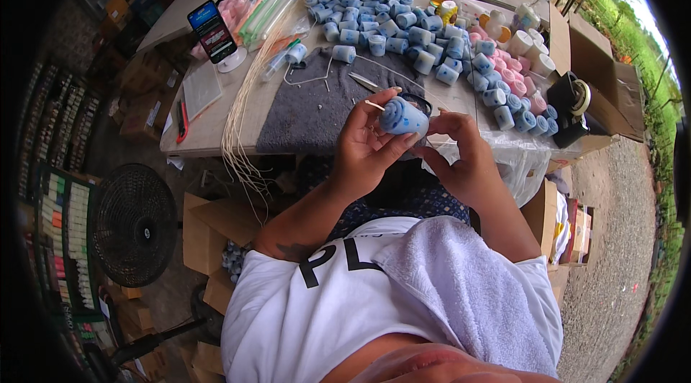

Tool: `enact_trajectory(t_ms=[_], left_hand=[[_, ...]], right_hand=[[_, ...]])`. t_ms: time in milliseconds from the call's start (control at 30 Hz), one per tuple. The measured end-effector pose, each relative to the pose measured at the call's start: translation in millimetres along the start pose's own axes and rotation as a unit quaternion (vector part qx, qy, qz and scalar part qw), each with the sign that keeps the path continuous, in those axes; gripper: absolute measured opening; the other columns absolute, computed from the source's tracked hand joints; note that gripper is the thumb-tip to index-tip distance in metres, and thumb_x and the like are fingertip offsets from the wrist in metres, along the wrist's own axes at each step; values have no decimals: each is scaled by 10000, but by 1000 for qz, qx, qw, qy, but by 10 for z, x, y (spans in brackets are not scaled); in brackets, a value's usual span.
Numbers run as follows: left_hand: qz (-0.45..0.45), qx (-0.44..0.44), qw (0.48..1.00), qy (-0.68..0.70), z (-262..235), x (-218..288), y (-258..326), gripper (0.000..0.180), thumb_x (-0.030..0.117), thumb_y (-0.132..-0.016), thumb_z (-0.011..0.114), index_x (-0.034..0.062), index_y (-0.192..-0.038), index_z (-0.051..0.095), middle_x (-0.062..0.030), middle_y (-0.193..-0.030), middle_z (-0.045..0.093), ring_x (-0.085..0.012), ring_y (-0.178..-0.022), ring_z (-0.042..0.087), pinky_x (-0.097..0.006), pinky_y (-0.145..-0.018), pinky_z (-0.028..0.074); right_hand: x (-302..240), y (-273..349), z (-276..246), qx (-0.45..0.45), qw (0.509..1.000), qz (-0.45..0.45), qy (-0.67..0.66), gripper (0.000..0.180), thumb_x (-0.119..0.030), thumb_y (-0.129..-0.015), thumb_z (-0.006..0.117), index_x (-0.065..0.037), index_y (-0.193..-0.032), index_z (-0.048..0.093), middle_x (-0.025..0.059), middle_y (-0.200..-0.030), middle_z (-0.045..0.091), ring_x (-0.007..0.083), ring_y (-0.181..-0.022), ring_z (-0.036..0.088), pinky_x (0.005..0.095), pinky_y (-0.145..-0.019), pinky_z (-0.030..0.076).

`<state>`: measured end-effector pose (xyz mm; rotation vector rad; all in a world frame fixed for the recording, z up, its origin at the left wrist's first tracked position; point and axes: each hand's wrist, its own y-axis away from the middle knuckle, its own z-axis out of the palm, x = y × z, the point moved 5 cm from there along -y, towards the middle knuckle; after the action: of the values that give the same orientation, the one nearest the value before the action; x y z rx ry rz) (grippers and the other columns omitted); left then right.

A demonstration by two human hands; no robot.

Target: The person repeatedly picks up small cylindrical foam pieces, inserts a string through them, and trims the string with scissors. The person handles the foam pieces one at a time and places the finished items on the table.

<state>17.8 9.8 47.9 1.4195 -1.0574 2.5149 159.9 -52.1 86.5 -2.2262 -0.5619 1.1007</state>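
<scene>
My left hand (362,156) is wrapped round a pale blue candle (405,118) with darker blue spots. The candle is tilted above the table's near edge, and a white wick sticks out of its left end. At the other end of the candle my right hand (464,156) has its thumb and fingers drawn together; whatever they pinch is too small to make out. Behind the candle, scissors (366,82) with dark handles lie on a grey cloth (302,113), partly covered by my left hand. A single blue candle (344,54) lies at the cloth's far edge.
Many blue candles (389,26) cover the table's back, with pink candles (515,70) to the right. Long white wicks (245,113) hang over the front edge. A phone (211,32) stands at left near a red cutter (182,122). A black fan (134,224) is lower left.
</scene>
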Motion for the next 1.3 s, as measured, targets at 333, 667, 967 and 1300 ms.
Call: enact_trajectory(t_ms=[333,667,967,1300], left_hand=[[178,-106,910,-359,304,175,-108,510,25,-697,774,19,-1160,560,-140,-1088,615,-296,-1025,613,-375,-874,488],[107,-18,821,-560,-928,-427,-959,446,86,-757,726,62,-1167,549,-134,-1120,590,-337,-1049,579,-391,-886,474],[48,20,695,-717,-1945,-735,-1494,468,181,-789,704,103,-1217,532,-133,-1235,547,-361,-1186,492,-473,-1003,375],[-179,-41,738,-649,-1272,-1080,-1984,579,440,-793,693,45,-1202,577,-183,-1174,603,-383,-1193,486,-483,-983,384]], right_hand=[[-232,-118,-291,8,994,-108,27,160,-34,-799,686,-50,-953,649,111,-1078,635,281,-1070,586,464,-980,370],[-648,619,-2700,313,848,-232,-360,316,-180,-934,479,-104,-629,449,-5,-608,340,150,-593,324,293,-584,307],[-769,1265,-3378,413,782,-306,-355,75,36,-731,443,4,-663,454,90,-673,359,202,-682,354,324,-592,279],[-199,765,-2711,243,854,-109,-447,544,26,-882,389,98,-1393,216,199,-1282,343,133,-785,447,252,-667,441]])
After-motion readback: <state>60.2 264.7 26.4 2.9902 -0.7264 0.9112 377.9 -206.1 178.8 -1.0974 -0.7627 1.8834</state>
